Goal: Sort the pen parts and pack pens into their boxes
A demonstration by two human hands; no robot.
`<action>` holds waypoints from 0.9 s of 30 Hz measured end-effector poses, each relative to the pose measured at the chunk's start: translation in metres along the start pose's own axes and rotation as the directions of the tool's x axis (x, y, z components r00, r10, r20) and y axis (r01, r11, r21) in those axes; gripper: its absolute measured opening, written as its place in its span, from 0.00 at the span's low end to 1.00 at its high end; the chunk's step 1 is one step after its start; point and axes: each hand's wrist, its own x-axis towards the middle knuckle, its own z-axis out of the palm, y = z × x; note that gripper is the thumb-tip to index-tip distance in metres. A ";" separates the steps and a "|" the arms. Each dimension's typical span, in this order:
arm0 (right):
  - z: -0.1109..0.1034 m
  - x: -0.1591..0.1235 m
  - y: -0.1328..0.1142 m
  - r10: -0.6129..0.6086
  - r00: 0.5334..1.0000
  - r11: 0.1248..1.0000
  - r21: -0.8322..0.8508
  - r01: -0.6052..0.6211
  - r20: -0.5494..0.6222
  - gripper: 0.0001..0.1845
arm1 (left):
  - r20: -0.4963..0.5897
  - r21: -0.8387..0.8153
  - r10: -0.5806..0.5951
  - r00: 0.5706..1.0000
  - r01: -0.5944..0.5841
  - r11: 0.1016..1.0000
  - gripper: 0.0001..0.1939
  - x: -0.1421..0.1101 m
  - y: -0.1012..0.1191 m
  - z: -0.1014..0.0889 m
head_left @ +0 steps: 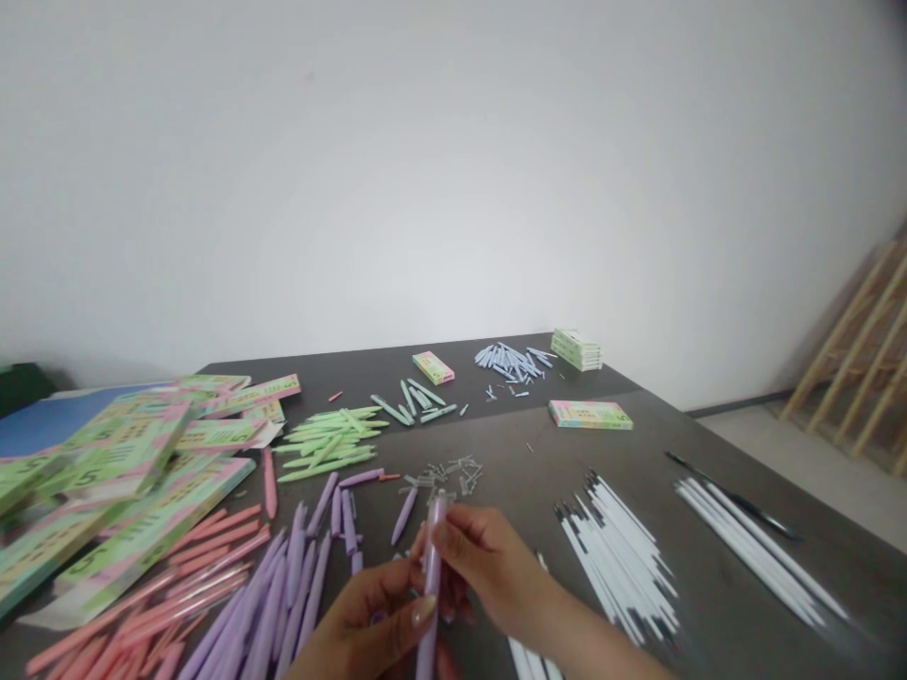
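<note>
A purple pen barrel (430, 586) stands nearly upright between my two hands at the bottom middle. My left hand (383, 614) is closed round its lower part, thumb along the side. Higher up, the fingers of my right hand (478, 552) pinch it near the top, where a clear piece (439, 499) shows. Part of my left fingers is hidden behind the barrel. Just beyond lie small clear plastic parts (460, 472) and a loose purple barrel (404, 516). A heap of purple pen parts (283, 595) lies to the left of my left hand.
Coral pen parts (142, 604), green pens (333, 439) and printed cartons (156, 501) cover the left. White refills (620, 557) and more white sticks (758, 548) lie right. Farther back are blue pen parts (506, 359), stacked boxes (577, 348) and a single box (590, 415).
</note>
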 end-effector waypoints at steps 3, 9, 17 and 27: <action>0.006 -0.001 0.007 0.036 0.999 0.998 0.049 -0.034 -0.038 0.27 | -0.196 -0.074 0.061 0.979 -0.077 0.994 0.16 0.001 0.002 0.000; 0.012 -0.006 0.011 0.331 0.916 0.923 0.127 -0.364 0.225 0.32 | -0.400 -0.126 0.125 0.908 -0.190 0.974 0.14 0.001 0.011 -0.013; 0.010 -0.008 0.007 0.439 0.849 0.824 0.244 -0.511 0.295 0.23 | -0.332 -0.258 0.205 0.921 -0.298 0.919 0.11 0.001 0.012 -0.024; 0.016 -0.014 0.010 -0.007 0.986 0.790 -0.605 -0.097 -0.167 0.25 | -0.464 -0.157 0.258 0.847 -0.366 0.917 0.11 0.004 0.007 -0.020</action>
